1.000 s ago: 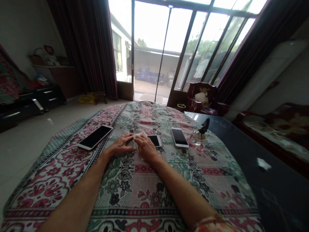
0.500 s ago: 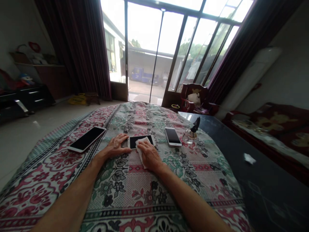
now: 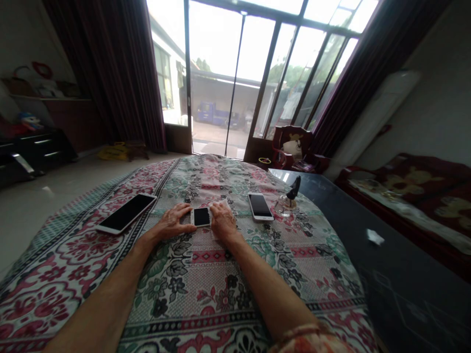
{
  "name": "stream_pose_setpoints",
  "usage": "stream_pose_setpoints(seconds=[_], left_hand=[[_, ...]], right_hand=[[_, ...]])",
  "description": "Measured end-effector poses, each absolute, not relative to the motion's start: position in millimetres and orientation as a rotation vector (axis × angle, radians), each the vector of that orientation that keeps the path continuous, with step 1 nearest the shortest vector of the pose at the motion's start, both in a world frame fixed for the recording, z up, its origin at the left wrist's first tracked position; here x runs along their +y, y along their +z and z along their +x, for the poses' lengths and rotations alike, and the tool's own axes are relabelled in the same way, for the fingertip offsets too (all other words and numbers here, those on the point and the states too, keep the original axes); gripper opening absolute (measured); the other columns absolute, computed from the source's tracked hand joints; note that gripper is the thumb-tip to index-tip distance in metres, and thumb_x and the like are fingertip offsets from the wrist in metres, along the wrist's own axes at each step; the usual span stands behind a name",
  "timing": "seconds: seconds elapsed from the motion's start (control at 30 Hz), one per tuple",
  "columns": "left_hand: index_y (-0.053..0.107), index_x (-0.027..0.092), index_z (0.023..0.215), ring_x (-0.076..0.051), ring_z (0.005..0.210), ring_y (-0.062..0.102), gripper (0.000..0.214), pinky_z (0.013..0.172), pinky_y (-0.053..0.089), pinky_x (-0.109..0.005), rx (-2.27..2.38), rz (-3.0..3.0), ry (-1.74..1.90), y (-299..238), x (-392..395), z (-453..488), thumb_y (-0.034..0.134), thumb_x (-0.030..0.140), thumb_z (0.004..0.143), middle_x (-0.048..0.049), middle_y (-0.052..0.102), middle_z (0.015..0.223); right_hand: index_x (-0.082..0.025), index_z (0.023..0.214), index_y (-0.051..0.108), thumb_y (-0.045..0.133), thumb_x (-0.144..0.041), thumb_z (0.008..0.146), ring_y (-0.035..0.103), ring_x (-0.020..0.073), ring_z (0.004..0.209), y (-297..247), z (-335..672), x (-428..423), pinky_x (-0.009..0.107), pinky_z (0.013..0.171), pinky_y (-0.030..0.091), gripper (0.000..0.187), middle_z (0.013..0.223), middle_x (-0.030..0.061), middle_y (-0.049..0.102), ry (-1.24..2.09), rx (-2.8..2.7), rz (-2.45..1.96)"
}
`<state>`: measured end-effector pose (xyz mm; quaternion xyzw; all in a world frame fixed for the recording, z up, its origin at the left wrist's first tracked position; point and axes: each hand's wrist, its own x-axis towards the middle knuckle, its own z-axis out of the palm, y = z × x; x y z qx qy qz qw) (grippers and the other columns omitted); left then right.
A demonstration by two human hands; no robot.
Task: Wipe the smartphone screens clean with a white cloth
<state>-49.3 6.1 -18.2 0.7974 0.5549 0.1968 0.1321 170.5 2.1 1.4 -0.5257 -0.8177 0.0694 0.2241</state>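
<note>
A white-framed smartphone [image 3: 201, 216] with a dark screen lies flat on the patterned tablecloth [image 3: 221, 260]. At its left end is my left hand [image 3: 172, 220], thumb and fingers spread around the edge and touching it. My right hand [image 3: 223, 220] is closed on a white tissue [image 3: 227, 202], pressed over the phone's right part, which it hides. Most of the tissue is covered by the fingers. To the left lies a larger white phone [image 3: 127, 213], screen up and dark. Another white phone [image 3: 260, 206] lies on the right.
Beside the right phone stands a small clear glass bottle [image 3: 285, 206] with a black top [image 3: 294, 188]. A dark lower table [image 3: 346, 211] adjoins on the right, with a crumpled white piece [image 3: 375, 237] on it. Wooden seats stand beyond; glass doors are ahead.
My right hand has moved up the phone with the tissue and now covers its right part. My left hand stays at the left end. The whole view has shifted slightly.
</note>
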Motion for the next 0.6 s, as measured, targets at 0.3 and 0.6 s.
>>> stream_pose_setpoints(seconds=[0.3, 0.6], left_hand=[[0.057, 0.02, 0.135, -0.03, 0.143, 0.037, 0.075, 0.118, 0.028, -0.042, 1.615, 2.346, 0.579, -22, 6, -51, 0.062, 0.062, 0.073, -0.0107, 0.049, 0.15], [0.058, 0.019, 0.134, -0.033, 0.143, 0.038, 0.076, 0.119, 0.028, -0.042, 1.608, 2.337, 0.573, -15, 4, -49, 0.063, 0.063, 0.073, -0.0112, 0.051, 0.148]], right_hand=[[-0.022, 0.122, 0.064, 0.05, -0.014, 0.092, 0.046, 0.0223, 0.133, -14, 147, -16, 0.04, 0.114, 0.032, 0.034, 0.14, 0.0065, 0.058, 0.23, -2.218, -1.268], [-0.019, 0.12, 0.065, 0.05, -0.011, 0.087, 0.046, 0.0246, 0.132, -12, 183, 4, 0.041, 0.114, 0.031, 0.037, 0.14, 0.0101, 0.058, 0.231, -2.013, -1.501]])
